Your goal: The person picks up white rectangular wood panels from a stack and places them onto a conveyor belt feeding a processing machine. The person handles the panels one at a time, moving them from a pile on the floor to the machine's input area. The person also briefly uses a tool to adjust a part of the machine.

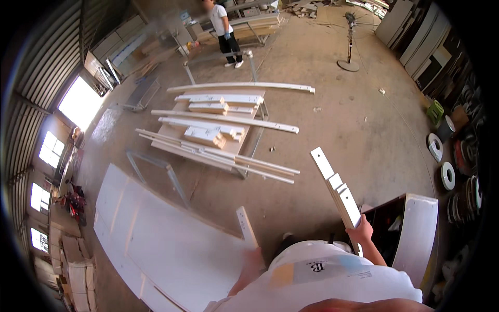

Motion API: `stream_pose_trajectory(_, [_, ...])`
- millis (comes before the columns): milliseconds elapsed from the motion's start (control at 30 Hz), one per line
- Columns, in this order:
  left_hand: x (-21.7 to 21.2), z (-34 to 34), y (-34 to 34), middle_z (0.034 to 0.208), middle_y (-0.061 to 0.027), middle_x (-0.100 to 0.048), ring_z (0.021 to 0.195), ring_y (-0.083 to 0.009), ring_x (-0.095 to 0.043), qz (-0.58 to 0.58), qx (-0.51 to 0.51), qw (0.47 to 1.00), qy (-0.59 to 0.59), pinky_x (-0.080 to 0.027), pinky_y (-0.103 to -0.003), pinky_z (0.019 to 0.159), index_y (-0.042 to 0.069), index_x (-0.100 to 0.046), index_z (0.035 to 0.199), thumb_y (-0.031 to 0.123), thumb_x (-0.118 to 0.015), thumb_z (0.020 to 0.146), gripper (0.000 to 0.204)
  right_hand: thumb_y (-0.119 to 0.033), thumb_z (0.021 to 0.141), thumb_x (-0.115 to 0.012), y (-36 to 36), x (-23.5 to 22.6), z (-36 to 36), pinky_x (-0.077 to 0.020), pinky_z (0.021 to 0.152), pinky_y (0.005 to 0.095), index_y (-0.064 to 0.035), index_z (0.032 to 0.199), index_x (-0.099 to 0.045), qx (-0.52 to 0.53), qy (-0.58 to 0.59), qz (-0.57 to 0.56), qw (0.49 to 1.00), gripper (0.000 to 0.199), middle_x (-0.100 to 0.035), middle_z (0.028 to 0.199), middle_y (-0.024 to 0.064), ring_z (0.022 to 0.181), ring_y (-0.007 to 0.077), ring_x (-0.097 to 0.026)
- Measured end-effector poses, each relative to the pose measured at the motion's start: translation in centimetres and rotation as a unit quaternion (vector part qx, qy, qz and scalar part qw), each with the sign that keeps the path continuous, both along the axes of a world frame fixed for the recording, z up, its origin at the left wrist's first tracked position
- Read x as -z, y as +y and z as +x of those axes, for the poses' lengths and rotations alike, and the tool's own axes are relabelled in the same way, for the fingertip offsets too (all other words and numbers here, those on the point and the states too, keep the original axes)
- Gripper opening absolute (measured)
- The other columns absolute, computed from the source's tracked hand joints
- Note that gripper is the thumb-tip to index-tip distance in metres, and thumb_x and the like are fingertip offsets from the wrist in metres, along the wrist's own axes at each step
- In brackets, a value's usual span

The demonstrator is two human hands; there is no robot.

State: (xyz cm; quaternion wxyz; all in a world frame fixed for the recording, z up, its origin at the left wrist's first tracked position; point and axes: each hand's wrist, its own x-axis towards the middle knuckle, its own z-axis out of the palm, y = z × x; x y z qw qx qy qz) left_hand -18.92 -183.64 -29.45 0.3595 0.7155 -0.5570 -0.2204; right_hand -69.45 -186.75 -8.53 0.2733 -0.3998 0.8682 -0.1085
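Observation:
My right hand (362, 231) is wrapped round a bundle of white wooden boards (347, 202) of different lengths, held slanting out over the floor. Dark holes show on their faces. My left hand (253, 258), blurred by motion, grips the lower end of a short white board (246, 226) with small holes, beside the edge of a large white panel (171, 229). Its fingers are smeared, but the board rises straight out of the hand.
Ahead, a low worktable (171, 132) carries long white rails (223, 120) and stacked short pieces (205, 136). A dark open cabinet (416, 229) stands close on my right. Farther off are a pedestal fan (349, 47) and a person (223, 31) in a white shirt.

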Motion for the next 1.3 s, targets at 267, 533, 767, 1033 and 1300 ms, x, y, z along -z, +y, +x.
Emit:
stream_pose_trajectory(267, [0.4,-9.4,-16.8,0.084,-0.0223,-0.064,0.082,-0.0381,-0.065,0.117,-0.044,0.990,0.070,-0.050,-0.049,0.071,-0.006,-0.058,0.075,0.025,-0.076,0.069,0.036,-0.031,0.059,-0.088,-8.6,2.0,-8.4,-0.0536,0.088,0.0461,-0.0079,0.113,-0.054,0.058,0.016,-0.048,0.997,0.068,-0.070,0.106,0.0186,0.101,0.0393,-0.068])
stream_pose_trajectory(533, [-3.2,-19.7,-35.3,0.082,-0.0176,-0.068,0.075,-0.0250,-0.067,0.097,-0.083,0.989,0.078,-0.052,-0.040,0.067,-0.008,-0.064,0.092,0.023,-0.081,0.071,0.041,-0.034,0.058,-0.088,-19.3,1.8,-17.5,-0.0529,0.085,0.0501,-0.0080,0.111,-0.054,0.081,0.055,-0.053,0.994,0.068,-0.070,0.102,0.0201,0.099,0.0433,-0.066])
stream_pose_trajectory(767, [-4.5,-25.5,-47.4,0.092,-0.0127,-0.070,0.078,-0.0202,-0.066,0.083,-0.137,0.967,0.197,-0.053,-0.037,0.071,-0.007,-0.068,0.102,0.025,-0.081,0.074,0.045,-0.029,0.060,-0.081,-31.4,5.0,-23.4,-0.0529,0.085,0.0505,-0.0070,0.111,-0.053,0.077,0.020,-0.034,0.996,0.062,-0.069,0.102,0.0218,0.098,0.0433,-0.066])
stream_pose_trajectory(1033, [-8.9,-34.1,-53.8,0.084,-0.0042,-0.066,0.077,-0.0181,-0.063,0.091,-0.104,0.957,0.256,-0.051,-0.038,0.067,-0.004,-0.063,0.106,0.024,-0.074,0.083,0.038,-0.035,0.060,-0.088,-49.7,4.6,-31.6,-0.0529,0.089,0.0471,-0.0079,0.115,-0.052,-0.023,-0.026,0.021,0.999,0.071,-0.069,0.106,0.0187,0.102,0.0388,-0.067])
stream_pose_trajectory(1300, [-7.3,-34.9,-57.0,0.085,-0.0017,-0.066,0.077,-0.0161,-0.066,0.125,-0.217,0.796,0.551,-0.053,-0.032,0.064,0.002,-0.065,0.105,0.010,-0.074,0.082,0.026,-0.043,0.059,-0.087,-64.0,5.2,-35.5,-0.0532,0.091,0.0437,-0.0083,0.133,-0.050,-0.174,0.005,0.042,0.984,0.090,-0.070,0.113,0.0170,0.106,0.0359,-0.067])
